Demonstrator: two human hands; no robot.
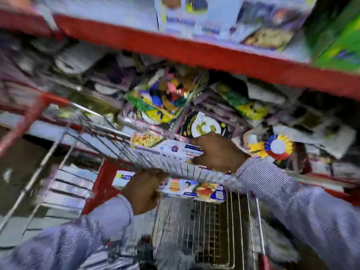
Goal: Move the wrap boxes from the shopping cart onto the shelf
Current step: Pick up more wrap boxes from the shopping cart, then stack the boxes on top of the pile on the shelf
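Cardboard, by the look of it: two long printed wrap boxes, likely light and stiff, with smooth faces that could slip under a loose grip. The upper box (167, 151) lies across the front rim of the cart (194, 170), just before the lower shelf; the right hand (218, 152) is closed over its right end, fingers curled round the top edge. The lower box (194, 189) sits just under that rim, inside the basket, and the left hand (144, 191) grips its left end with the thumb side up.

Such boxes are best taken near the ends or pinched across the narrow faces, since a squeeze at mid-length may dent the card.

Beyond the cart, the lower shelf is crowded with party goods: paper plates (206, 127), bright packets (161, 102) and a blue and yellow rosette (276, 147). These leave little free room there. The red upper shelf (194, 53) carries more boxes of the same sort and hangs low over the hands, so a lift must clear its edge. Motion blur hides finer detail.
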